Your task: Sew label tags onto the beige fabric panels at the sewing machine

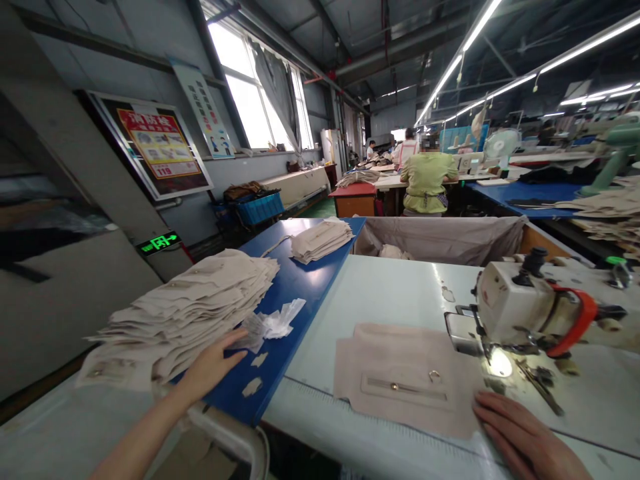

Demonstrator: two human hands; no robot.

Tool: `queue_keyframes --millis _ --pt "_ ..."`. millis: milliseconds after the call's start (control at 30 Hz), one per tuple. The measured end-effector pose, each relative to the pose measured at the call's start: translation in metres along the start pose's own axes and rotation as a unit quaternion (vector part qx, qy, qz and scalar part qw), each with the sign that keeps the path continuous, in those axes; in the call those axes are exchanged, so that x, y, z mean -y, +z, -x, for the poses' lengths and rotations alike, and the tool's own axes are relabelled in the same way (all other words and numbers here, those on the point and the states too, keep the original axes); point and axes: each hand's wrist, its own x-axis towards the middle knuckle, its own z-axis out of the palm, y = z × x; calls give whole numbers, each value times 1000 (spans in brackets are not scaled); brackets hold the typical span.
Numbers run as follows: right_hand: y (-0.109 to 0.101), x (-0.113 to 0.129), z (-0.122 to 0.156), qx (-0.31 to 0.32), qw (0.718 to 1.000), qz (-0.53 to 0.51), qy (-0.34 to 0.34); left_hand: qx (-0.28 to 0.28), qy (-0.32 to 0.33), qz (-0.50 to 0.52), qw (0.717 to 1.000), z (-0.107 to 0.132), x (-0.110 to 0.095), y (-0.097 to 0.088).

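A flat beige fabric piece point(370, 360) with a zipped slot and a small metal ring lies on the pale sewing table. At its right edge rests my right hand point(530, 433), fingers stretched out and lying flat. My left hand point(213, 367) reaches over the blue board point(320, 283), thumb and index finger apart. Its index fingertip meets the near end of some crumpled white, see-through strips point(280, 321); I cannot tell whether it presses on them. Just left of this hand spreads a large fanned stack of beige pieces point(200, 293).
An industrial sewing machine point(520, 300) with a lit lamp and a red lever stands at the right. Small scraps point(253, 387) and a second stack of beige pieces point(323, 239) lie on the blue board. Behind the table is a cloth-lined bin point(445, 240); a person in green point(427, 177) sits beyond.
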Motion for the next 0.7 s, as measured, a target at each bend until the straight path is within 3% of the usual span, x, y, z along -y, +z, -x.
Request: queue_keyframes --millis 67,233,367,500,700 --pt "1 1 0 -17 1000 14 -15 12 20 4 1000 8 1 6" --pt "-10 9 -11 -15 999 36 -32 -53 16 -34 998 9 -11 23" --pt "-13 12 -15 7 999 29 -12 -50 17 -60 997 5 -14 24" --pt "-13 14 -16 -9 999 37 -12 -40 27 -66 997 4 -15 21" --pt "-15 19 -20 -25 998 49 -22 -98 -65 -79 990 -1 -18 15"
